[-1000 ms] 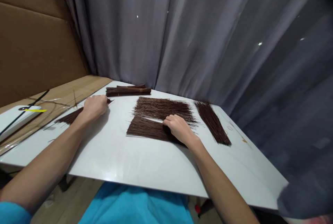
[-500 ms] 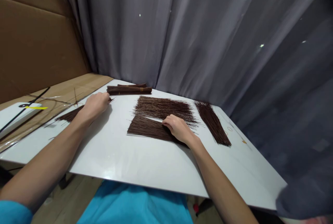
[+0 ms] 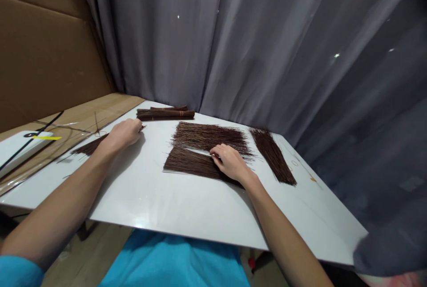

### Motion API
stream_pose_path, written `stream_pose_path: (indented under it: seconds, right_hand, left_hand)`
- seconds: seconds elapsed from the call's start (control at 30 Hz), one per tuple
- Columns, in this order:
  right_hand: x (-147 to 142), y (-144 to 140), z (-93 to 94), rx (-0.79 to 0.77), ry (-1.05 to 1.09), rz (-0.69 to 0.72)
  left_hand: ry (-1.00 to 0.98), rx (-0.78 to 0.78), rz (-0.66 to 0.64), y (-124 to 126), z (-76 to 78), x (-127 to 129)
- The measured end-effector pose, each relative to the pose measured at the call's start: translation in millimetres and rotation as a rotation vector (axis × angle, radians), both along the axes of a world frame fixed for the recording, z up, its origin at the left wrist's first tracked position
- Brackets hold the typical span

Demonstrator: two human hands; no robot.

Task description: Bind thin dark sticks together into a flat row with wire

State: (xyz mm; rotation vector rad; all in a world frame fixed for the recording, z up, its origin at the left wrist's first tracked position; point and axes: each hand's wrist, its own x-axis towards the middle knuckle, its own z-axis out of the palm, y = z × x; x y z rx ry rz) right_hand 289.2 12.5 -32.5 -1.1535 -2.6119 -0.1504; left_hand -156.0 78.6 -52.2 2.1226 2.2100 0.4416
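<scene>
My left hand (image 3: 126,133) is closed on the left side of the table. A few thin dark brown sticks (image 3: 143,128) poke out past its fingers, and a loose pile of sticks (image 3: 89,146) lies beside and behind it, partly hidden by the forearm. My right hand (image 3: 230,160) rests over the right part of the near pile of brown sticks (image 3: 190,161), fingers curled and the thumb a little apart from them. Whether a single thin stick lies between those fingertips is too small to see. Just behind it spreads a wider, rougher pile (image 3: 210,136).
Tied bundles of sticks (image 3: 165,114) lie at the back of the white table (image 3: 160,202). Another pile (image 3: 273,157) slants at the right, near small rings (image 3: 295,163). A white box-like thing with a black strap (image 3: 25,142) sits at far left. A grey curtain (image 3: 253,46) hangs behind.
My right hand has lifted slightly, and its thumb has parted from the fingers. The left hand stays in nearly the same place.
</scene>
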Motion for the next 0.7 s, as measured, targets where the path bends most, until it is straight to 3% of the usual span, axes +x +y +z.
stream_pose_path:
  seconds: [0.13, 0.37, 0.7]
  right_hand:
    - [0.1, 0.0, -0.5, -0.054, 0.056, 0.033]
    - [0.1, 0.0, -1.1, -0.094, 0.110, 0.083]
    - [0.1, 0.7, -1.7, -0.036, 0.044, 0.081]
  left_hand:
    - [0.110, -0.053, 0.006, 0.1, 5.3, 3.2]
    - [0.082, -0.070, -0.018, 1.0, 6.9, 8.1]
    - [-0.029, -0.043, -0.049, 6.7, -0.2, 6.4]
